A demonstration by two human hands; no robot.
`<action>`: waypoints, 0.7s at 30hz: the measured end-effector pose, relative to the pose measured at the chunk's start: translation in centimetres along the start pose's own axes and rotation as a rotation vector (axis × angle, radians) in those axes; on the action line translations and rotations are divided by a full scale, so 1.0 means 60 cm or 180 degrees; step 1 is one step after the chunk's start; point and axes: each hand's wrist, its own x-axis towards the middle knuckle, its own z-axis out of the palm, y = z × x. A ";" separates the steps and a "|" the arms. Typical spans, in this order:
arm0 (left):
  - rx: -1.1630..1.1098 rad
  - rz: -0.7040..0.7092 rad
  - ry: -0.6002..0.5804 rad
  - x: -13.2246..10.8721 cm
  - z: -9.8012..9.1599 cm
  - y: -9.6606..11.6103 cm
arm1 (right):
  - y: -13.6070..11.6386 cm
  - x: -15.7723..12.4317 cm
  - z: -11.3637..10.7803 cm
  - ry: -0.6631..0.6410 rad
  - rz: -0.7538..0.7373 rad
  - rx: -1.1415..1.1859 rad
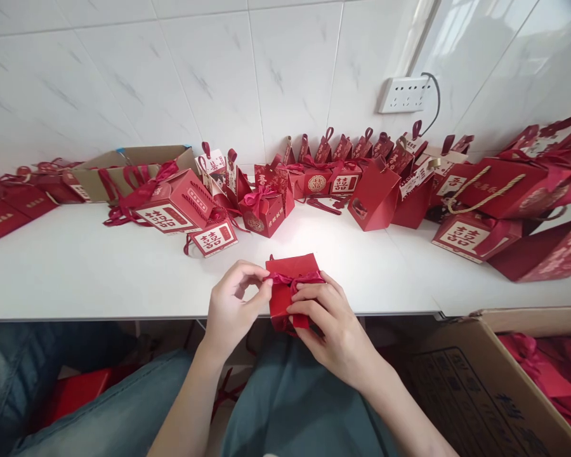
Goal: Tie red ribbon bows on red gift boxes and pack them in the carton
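Tiles [209, 76] are backing the desk [171, 285]. At its near edge, a red box [280, 301] is being held, probably light and creasable, best gripped by its sides; left fingers [263, 294] are pinching its ribbon [285, 278], right fingers [310, 310] are closing over its body. Other boxes [372, 197] are standing beyond.

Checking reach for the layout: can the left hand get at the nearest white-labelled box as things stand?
Likely yes: only white tabletop shows between the left hand and the white-labelled box. But that hand pinches the ribbon on the red box, so it would probably need to let go first.
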 end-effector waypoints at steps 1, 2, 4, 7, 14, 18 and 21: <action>0.0320 0.0221 0.0112 0.000 0.004 0.001 | -0.001 0.000 0.000 0.0003 -0.0006 0.0007; 0.0640 0.0450 0.0226 0.001 0.008 0.001 | -0.001 0.001 0.001 0.0011 -0.0012 0.0008; 0.1119 0.0793 0.0373 0.002 0.016 0.002 | -0.003 0.002 0.001 0.0027 -0.0007 -0.0004; 0.1144 0.0796 0.0381 -0.001 0.022 0.002 | -0.003 0.002 0.001 0.0031 0.0012 -0.0013; 0.0410 0.0109 -0.0100 -0.010 0.005 -0.001 | -0.002 0.000 0.002 0.0033 0.0031 0.0002; 0.0642 0.0259 -0.0501 -0.008 -0.009 0.005 | -0.002 0.001 0.003 0.0042 0.0021 0.0001; 0.1076 0.0422 -0.0495 -0.002 -0.012 0.010 | -0.003 0.000 0.004 0.0042 0.0016 -0.0004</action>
